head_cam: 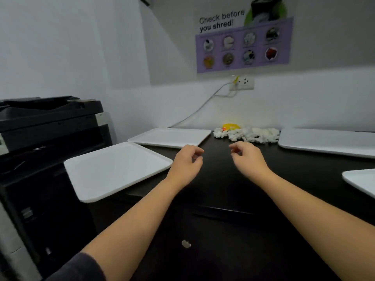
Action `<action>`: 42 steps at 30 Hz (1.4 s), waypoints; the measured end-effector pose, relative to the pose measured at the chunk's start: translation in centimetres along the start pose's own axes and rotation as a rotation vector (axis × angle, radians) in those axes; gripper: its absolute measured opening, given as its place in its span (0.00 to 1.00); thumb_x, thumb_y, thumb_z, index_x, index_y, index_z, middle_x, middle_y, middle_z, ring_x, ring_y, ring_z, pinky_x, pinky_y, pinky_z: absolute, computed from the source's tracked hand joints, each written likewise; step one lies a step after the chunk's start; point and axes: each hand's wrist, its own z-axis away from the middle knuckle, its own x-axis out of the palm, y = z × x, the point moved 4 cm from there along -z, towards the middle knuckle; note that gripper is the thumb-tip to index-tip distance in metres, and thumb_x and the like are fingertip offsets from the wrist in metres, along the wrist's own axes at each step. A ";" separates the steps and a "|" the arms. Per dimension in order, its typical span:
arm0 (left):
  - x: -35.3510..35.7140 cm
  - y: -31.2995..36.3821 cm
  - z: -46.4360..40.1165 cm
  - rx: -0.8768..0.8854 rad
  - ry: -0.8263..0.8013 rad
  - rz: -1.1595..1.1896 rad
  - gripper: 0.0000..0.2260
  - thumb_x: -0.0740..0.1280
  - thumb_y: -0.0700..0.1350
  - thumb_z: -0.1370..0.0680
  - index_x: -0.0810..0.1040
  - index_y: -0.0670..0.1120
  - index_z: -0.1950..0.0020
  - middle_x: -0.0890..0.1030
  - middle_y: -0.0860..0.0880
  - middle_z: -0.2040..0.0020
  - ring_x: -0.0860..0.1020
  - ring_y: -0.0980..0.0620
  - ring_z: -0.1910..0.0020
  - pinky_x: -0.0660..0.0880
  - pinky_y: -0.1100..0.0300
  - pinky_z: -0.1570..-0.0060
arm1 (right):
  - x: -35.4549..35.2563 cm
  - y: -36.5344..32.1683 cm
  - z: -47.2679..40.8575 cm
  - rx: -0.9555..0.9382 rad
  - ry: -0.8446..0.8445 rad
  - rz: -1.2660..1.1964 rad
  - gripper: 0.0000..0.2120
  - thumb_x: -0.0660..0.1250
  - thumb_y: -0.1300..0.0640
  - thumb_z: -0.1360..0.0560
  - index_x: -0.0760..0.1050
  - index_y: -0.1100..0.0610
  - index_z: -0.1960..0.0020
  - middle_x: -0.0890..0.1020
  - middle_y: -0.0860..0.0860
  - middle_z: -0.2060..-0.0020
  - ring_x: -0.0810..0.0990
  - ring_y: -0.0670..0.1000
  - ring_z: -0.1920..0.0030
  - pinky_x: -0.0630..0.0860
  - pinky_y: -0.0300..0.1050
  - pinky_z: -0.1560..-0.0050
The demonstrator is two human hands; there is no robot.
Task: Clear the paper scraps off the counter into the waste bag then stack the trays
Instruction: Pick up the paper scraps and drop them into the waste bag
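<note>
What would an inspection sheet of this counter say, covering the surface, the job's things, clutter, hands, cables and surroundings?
Surface: dark counter, bare in the middle.
Job's things: white paper scraps piled at the back by the wall; four white trays lying apart, unstacked: near left, back left, back right, near right, partly out of frame. Waste bag: nothing seen.
Clutter: yellow thing behind the scraps, too blurred to name.
Hands: left hand and right hand over the counter, fingers loosely curled, holding nothing.
Cables: white cable from the wall socket down behind the counter.
Surroundings: copier at left; poster reading "Check before you shred!".
</note>
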 end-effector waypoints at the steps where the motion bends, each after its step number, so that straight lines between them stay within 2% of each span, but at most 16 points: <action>1: 1.5 0.3 -0.8 0.004 -0.026 0.002 0.08 0.64 0.39 0.24 0.78 0.46 0.46 0.75 0.54 0.51 0.72 0.65 0.58 0.66 0.72 0.54 | -0.8 1.4 -0.3 0.028 0.018 0.011 0.15 0.60 0.65 0.24 0.75 0.58 0.39 0.77 0.54 0.44 0.75 0.50 0.48 0.67 0.37 0.47; 5: 6.9 0.7 -3.7 0.031 -0.111 -0.005 0.08 0.64 0.39 0.24 0.78 0.45 0.46 0.74 0.52 0.51 0.72 0.63 0.59 0.67 0.70 0.51 | -3.1 6.7 -1.2 0.134 0.089 0.064 0.16 0.59 0.65 0.23 0.74 0.59 0.37 0.75 0.54 0.41 0.75 0.51 0.43 0.67 0.38 0.45; 9: 10.7 0.1 -6.9 0.029 -0.173 -0.035 0.09 0.63 0.39 0.24 0.78 0.45 0.45 0.74 0.51 0.50 0.73 0.57 0.54 0.71 0.64 0.47 | -4.0 10.2 -3.2 0.245 0.172 0.018 0.16 0.60 0.65 0.24 0.74 0.60 0.37 0.75 0.55 0.40 0.75 0.51 0.43 0.67 0.38 0.46; 14: 13.8 -1.7 -11.4 -0.021 -0.156 -0.051 0.10 0.63 0.40 0.24 0.77 0.46 0.44 0.73 0.53 0.50 0.73 0.58 0.53 0.68 0.66 0.50 | -2.0 11.7 -7.1 0.202 0.109 0.019 0.15 0.63 0.63 0.24 0.73 0.59 0.37 0.75 0.53 0.42 0.74 0.47 0.47 0.67 0.36 0.47; 17: 15.6 -2.9 -14.1 -0.035 -0.131 -0.077 0.11 0.63 0.40 0.24 0.77 0.45 0.42 0.74 0.51 0.48 0.73 0.57 0.53 0.67 0.66 0.50 | -0.8 12.5 -9.7 0.177 0.086 0.045 0.16 0.64 0.61 0.24 0.74 0.58 0.37 0.76 0.53 0.41 0.75 0.49 0.43 0.67 0.37 0.44; 20: 17.3 -3.9 -16.5 -0.035 -0.121 -0.092 0.13 0.63 0.40 0.25 0.76 0.44 0.40 0.75 0.48 0.45 0.74 0.55 0.50 0.70 0.63 0.47 | 0.2 13.4 -12.2 0.152 0.080 0.072 0.16 0.65 0.60 0.25 0.74 0.59 0.37 0.76 0.53 0.41 0.74 0.50 0.40 0.67 0.37 0.41; 25: 20.1 -5.7 -20.2 -0.032 -0.151 -0.168 0.16 0.64 0.41 0.26 0.75 0.44 0.38 0.74 0.47 0.39 0.71 0.49 0.39 0.70 0.57 0.40 | 2.0 15.2 -16.4 0.151 0.080 0.087 0.16 0.65 0.60 0.25 0.74 0.61 0.38 0.76 0.54 0.41 0.73 0.52 0.39 0.66 0.38 0.41; 30: 22.1 -7.2 -23.0 -0.038 -0.155 -0.191 0.20 0.67 0.49 0.26 0.70 0.48 0.35 0.71 0.47 0.39 0.68 0.48 0.38 0.69 0.53 0.39 | 3.6 17.0 -20.0 0.182 0.074 0.140 0.19 0.68 0.59 0.28 0.73 0.61 0.38 0.74 0.57 0.41 0.72 0.56 0.40 0.69 0.44 0.41; 34: 23.4 -8.0 -24.7 -0.060 -0.170 -0.182 0.21 0.69 0.52 0.28 0.70 0.48 0.37 0.72 0.47 0.41 0.69 0.48 0.40 0.68 0.55 0.41 | 4.6 17.6 -21.6 0.203 0.002 0.239 0.20 0.67 0.56 0.27 0.70 0.60 0.37 0.71 0.57 0.41 0.68 0.56 0.38 0.66 0.44 0.41; 39: 23.3 -8.3 -25.0 -0.127 -0.183 -0.046 0.20 0.66 0.41 0.28 0.68 0.47 0.36 0.73 0.47 0.42 0.72 0.49 0.43 0.70 0.58 0.49 | 4.4 17.7 -22.2 0.246 0.017 0.264 0.13 0.60 0.67 0.26 0.74 0.62 0.43 0.74 0.58 0.44 0.73 0.58 0.43 0.69 0.43 0.48; 42: 22.4 -8.0 -24.0 -0.141 -0.127 0.041 0.20 0.65 0.39 0.29 0.69 0.47 0.37 0.75 0.46 0.45 0.74 0.49 0.47 0.70 0.60 0.53 | 3.9 17.1 -21.4 0.259 0.045 0.228 0.13 0.58 0.70 0.26 0.76 0.64 0.46 0.77 0.57 0.48 0.77 0.58 0.46 0.71 0.42 0.51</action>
